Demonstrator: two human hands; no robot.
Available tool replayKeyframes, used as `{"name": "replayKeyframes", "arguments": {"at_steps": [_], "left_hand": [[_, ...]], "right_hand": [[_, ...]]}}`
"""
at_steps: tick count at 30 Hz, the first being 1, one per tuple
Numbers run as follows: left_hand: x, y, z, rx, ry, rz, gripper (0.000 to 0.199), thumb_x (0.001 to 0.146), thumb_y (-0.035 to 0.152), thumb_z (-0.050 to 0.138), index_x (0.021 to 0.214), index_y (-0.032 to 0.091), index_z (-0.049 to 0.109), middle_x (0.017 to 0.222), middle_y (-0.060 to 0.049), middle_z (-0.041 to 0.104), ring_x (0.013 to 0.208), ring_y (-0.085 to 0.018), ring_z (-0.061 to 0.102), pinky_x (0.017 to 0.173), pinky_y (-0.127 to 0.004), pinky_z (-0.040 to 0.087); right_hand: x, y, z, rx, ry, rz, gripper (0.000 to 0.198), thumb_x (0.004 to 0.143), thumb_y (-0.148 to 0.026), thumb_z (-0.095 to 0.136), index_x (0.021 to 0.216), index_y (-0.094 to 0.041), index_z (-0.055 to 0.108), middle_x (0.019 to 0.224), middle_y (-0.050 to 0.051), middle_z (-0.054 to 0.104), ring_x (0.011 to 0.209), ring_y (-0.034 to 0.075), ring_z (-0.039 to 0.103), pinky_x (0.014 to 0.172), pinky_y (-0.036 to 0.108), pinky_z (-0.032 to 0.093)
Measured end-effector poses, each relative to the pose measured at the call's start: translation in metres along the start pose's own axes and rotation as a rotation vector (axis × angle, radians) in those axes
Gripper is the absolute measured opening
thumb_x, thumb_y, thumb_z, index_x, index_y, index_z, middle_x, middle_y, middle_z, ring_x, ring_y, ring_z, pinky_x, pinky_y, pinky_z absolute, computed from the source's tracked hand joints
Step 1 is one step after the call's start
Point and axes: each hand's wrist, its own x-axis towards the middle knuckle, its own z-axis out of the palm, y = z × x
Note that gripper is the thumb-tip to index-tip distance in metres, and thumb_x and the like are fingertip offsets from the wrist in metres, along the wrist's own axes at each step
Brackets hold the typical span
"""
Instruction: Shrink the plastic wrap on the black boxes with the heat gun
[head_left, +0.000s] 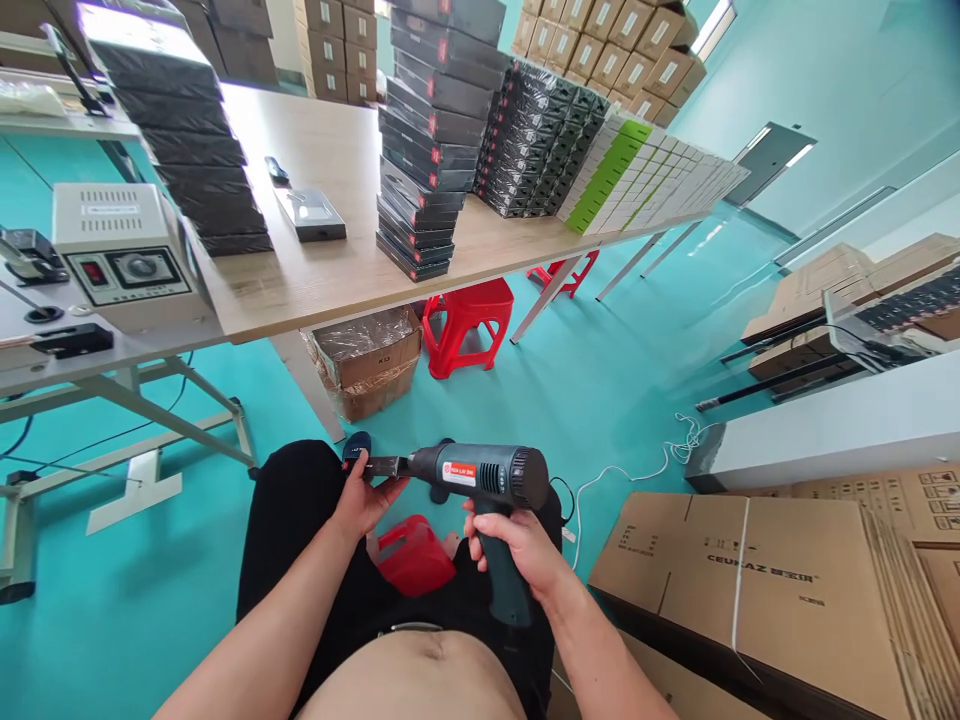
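My right hand (517, 545) is wrapped around the grip of a dark grey heat gun (499, 472), which has an orange and white label. The gun lies level above my lap, its nozzle pointing left. In front of the nozzle, my left hand (367, 503) holds a small flat black box (382, 466) by its edges, seen nearly side-on. The nozzle tip is close to the box's right end; whether they touch I cannot tell. A red stool (416, 560) shows between my legs, below both hands.
Ahead stands a wooden table (300, 280) bearing a stack of black boxes (424, 180), film-wrapped stacks (525, 140) and white-green boxes (622, 175). A beige control unit (127, 255) is at left. Beneath are a carton (375, 365) and red stool (472, 310). Flattened cardboard (735, 560) lies right, near a white cable (600, 480).
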Motion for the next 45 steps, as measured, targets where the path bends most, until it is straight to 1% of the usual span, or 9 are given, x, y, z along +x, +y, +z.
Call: {"name": "replayKeyframes", "arguments": {"at_steps": [3,5,11,18,21,24,29,35,45], "left_hand": [[0.003,0.002,-0.003,0.017,-0.017,-0.015,0.034,0.083,0.046,0.059,0.097,0.015,0.055,0.082,-0.009,0.065,0.071,-0.023,0.067,0.064,-0.039,0.059],[0.003,0.003,-0.003,0.001,-0.032,-0.031,0.037,0.083,0.05,0.056,0.096,0.015,0.055,0.081,-0.009,0.065,0.07,-0.023,0.067,0.062,-0.039,0.059],[-0.002,0.003,0.0,-0.095,-0.01,-0.05,0.04,0.081,0.05,0.059,0.105,0.018,0.051,0.105,-0.014,0.062,0.105,-0.035,0.062,0.074,-0.049,0.059],[-0.001,0.002,0.0,-0.07,-0.008,-0.07,0.046,0.079,0.05,0.061,0.107,0.016,0.049,0.113,-0.019,0.058,0.112,-0.037,0.057,0.076,-0.047,0.059],[-0.004,0.003,0.0,-0.048,-0.017,-0.071,0.045,0.079,0.049,0.06,0.108,0.016,0.051,0.108,-0.017,0.061,0.106,-0.035,0.061,0.075,-0.047,0.059],[-0.007,0.003,0.0,-0.006,-0.07,-0.025,0.035,0.078,0.035,0.059,0.106,0.015,0.056,0.099,-0.013,0.066,0.092,-0.031,0.066,0.072,-0.046,0.059],[-0.004,0.001,-0.001,0.049,-0.016,0.014,0.04,0.057,0.01,0.051,0.095,0.011,0.061,0.081,-0.011,0.068,0.073,-0.028,0.068,0.065,-0.045,0.058],[0.009,-0.001,-0.004,0.071,0.14,0.08,0.034,0.047,0.009,0.047,0.078,0.015,0.058,0.063,-0.005,0.062,0.055,-0.024,0.063,0.053,-0.038,0.055],[0.014,-0.003,-0.012,0.134,0.073,0.104,0.024,0.045,0.011,0.047,0.067,0.016,0.054,0.059,-0.005,0.06,0.053,-0.023,0.061,0.051,-0.036,0.053]], "right_hand": [[-0.005,-0.002,0.001,-0.049,-0.164,0.025,0.029,0.073,-0.025,0.066,0.098,-0.011,0.069,0.079,0.006,0.067,0.059,0.015,0.061,0.053,0.026,0.049],[-0.009,-0.001,-0.004,-0.064,-0.214,0.035,0.029,0.073,-0.024,0.067,0.099,-0.011,0.069,0.079,0.006,0.067,0.061,0.015,0.061,0.053,0.026,0.049],[-0.011,0.009,-0.036,0.029,0.009,0.008,0.028,0.078,-0.028,0.063,0.102,-0.013,0.066,0.085,0.006,0.066,0.063,0.014,0.061,0.053,0.025,0.05],[-0.009,0.014,-0.037,0.124,0.005,-0.009,0.029,0.078,-0.027,0.061,0.102,-0.012,0.065,0.084,0.007,0.065,0.064,0.015,0.06,0.051,0.024,0.05],[-0.007,0.016,-0.034,0.143,0.017,-0.006,0.028,0.078,-0.027,0.061,0.102,-0.011,0.065,0.083,0.007,0.065,0.063,0.015,0.061,0.051,0.023,0.049],[-0.007,0.017,-0.037,0.161,0.028,-0.013,0.027,0.079,-0.027,0.06,0.101,-0.011,0.065,0.084,0.007,0.064,0.063,0.014,0.06,0.051,0.023,0.049],[-0.016,0.017,-0.048,0.179,0.052,-0.005,0.028,0.079,-0.028,0.06,0.103,-0.013,0.065,0.084,0.007,0.065,0.063,0.014,0.06,0.052,0.023,0.048],[-0.031,0.021,-0.054,0.142,0.073,0.047,0.029,0.078,-0.027,0.06,0.102,-0.013,0.065,0.083,0.007,0.064,0.062,0.014,0.06,0.05,0.024,0.048],[-0.032,0.024,-0.047,0.086,-0.059,0.086,0.033,0.075,-0.028,0.063,0.104,-0.012,0.064,0.082,0.007,0.065,0.061,0.015,0.061,0.051,0.025,0.049]]}}
